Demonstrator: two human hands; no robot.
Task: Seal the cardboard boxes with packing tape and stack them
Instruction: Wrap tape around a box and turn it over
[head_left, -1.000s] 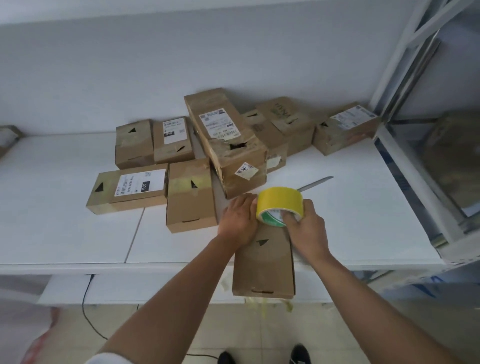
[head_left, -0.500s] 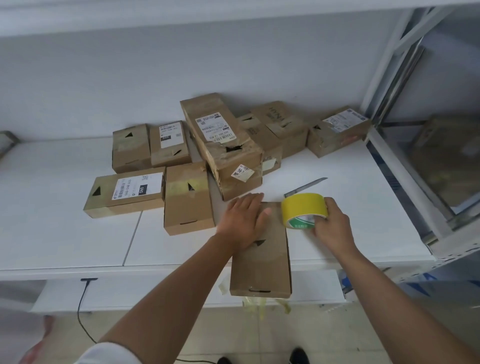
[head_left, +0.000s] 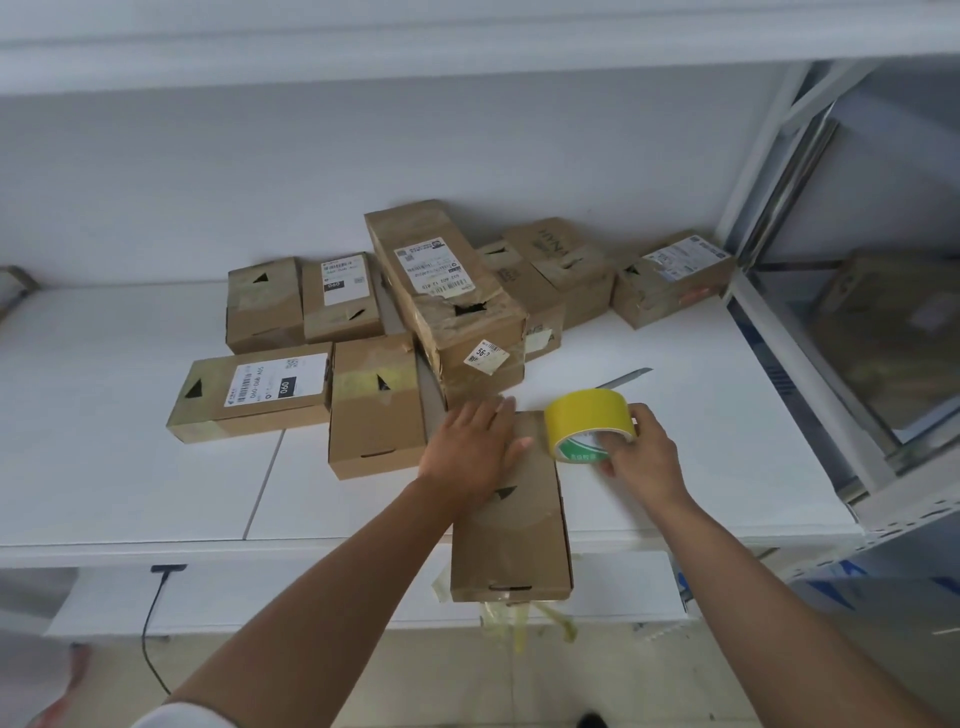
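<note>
Head view: box (head_left: 511, 540) overhangs shelf (head_left: 727, 441) front edge, long axis front-to-back. Left hand (head_left: 475, 447) flat on its far end; right hand (head_left: 641, 457) grips tape roll (head_left: 589, 423) touching its right edge.

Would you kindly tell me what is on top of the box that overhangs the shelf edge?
The left hand lies flat on the box; the yellow tape roll, held by the right hand, is at its far corner. The hand covers the lid beneath it.

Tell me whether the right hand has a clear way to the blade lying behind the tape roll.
Probably yes, but not freely: the right hand grips the yellow tape roll, which sits between it and the blade. Nothing else blocks it.
</note>
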